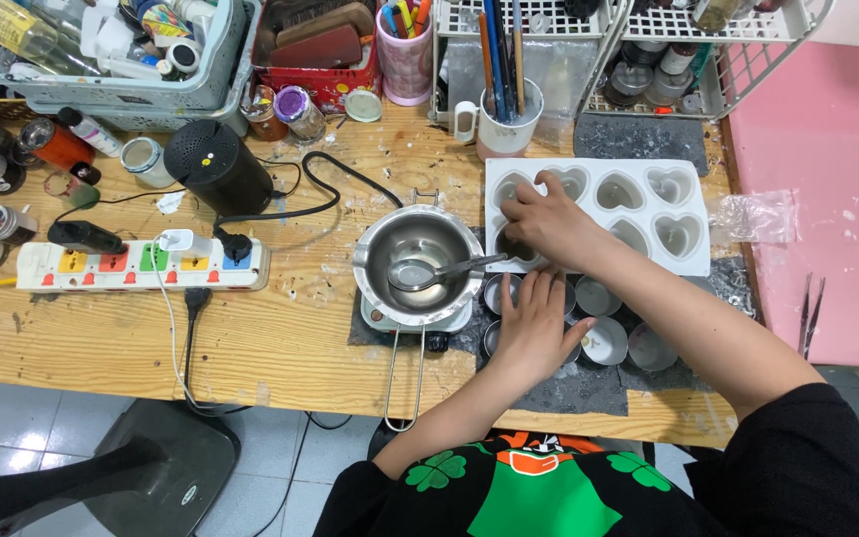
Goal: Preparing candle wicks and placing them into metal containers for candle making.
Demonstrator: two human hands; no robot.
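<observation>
On wooden table [280, 343], right hand [549, 224] fingers in heart mould [648, 214], left hand [534, 328] flat over tins [608, 340], spoon [434, 270] in pot [415, 261]

clear crumpled plastic bag [753, 217] at table's right edge

Left of the hands a steel pot [418, 261] with a spoon [429, 270] in it sits on a small burner [416, 320]; farther left lie a power strip [141, 267] and a black speaker [218, 166]. Beyond the hands stand a white mug [505, 124] of brushes and a pink cup [405, 55] of pens. Tweezers [810, 313] lie far right on the pink surface [827, 179].
</observation>
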